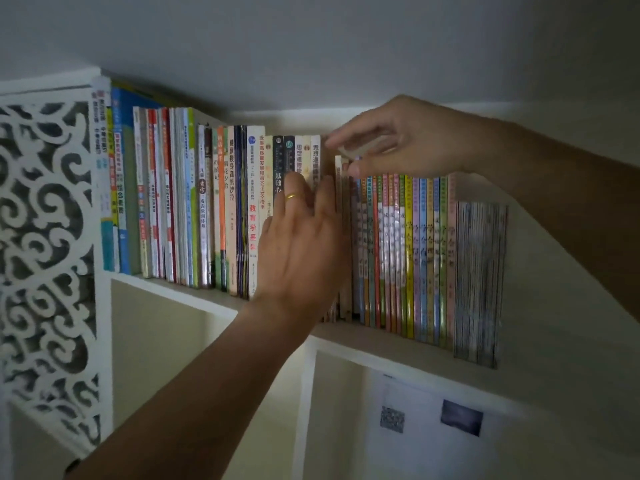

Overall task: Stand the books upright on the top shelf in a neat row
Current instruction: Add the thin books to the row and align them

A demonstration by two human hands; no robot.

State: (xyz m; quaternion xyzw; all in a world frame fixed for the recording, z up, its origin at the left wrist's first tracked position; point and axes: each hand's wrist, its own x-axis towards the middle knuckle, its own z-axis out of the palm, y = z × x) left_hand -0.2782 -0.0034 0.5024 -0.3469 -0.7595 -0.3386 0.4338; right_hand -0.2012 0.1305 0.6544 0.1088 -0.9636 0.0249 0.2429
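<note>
A long row of upright books (221,209) fills the top shelf (388,344). Taller mixed books stand on the left, thin colourful spines (408,254) on the right. My left hand (301,244), wearing a gold ring, lies flat with straight fingers against the spines in the middle of the row. My right hand (401,140) reaches over the tops of the books, thumb and fingers pinching the upper edge of a thin book (341,202) in the middle of the row. That book's spine is mostly hidden by my left hand.
A white carved fretwork side panel (45,237) closes the shelf's left end. A stack of grey, blurred spines (479,282) ends the row at the right. Below are open white compartments (194,358); one holds a white sheet with small dark pictures (426,417).
</note>
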